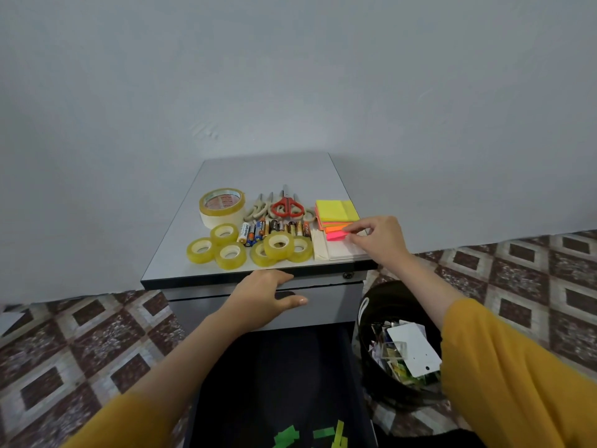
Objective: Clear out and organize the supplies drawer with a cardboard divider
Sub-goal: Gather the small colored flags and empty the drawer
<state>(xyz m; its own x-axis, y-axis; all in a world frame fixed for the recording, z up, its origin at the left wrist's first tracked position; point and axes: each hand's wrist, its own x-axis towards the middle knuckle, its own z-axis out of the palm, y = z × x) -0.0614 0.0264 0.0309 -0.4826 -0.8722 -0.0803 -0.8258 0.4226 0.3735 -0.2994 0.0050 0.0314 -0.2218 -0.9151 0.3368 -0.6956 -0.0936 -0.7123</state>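
Right hand [378, 240] pinches pink sticky pad [336, 235] by its right end, thumb against forefinger, just in front of sticky-note stack [336, 211] on cabinet top [258, 169]. Pad looks light and soft-edged, so leaves may fan; better hold likely across full thickness. Left hand [268, 294] grips drawer front [326, 302], fingers hooked over top edge. Open drawer [274, 367] below, green paper scraps [310, 434] inside. Tape rolls [226, 266], batteries [274, 228], scissors [286, 202] alongside. Pale flat sheets [342, 251] under right hand, maybe divider cardboard; cannot tell.
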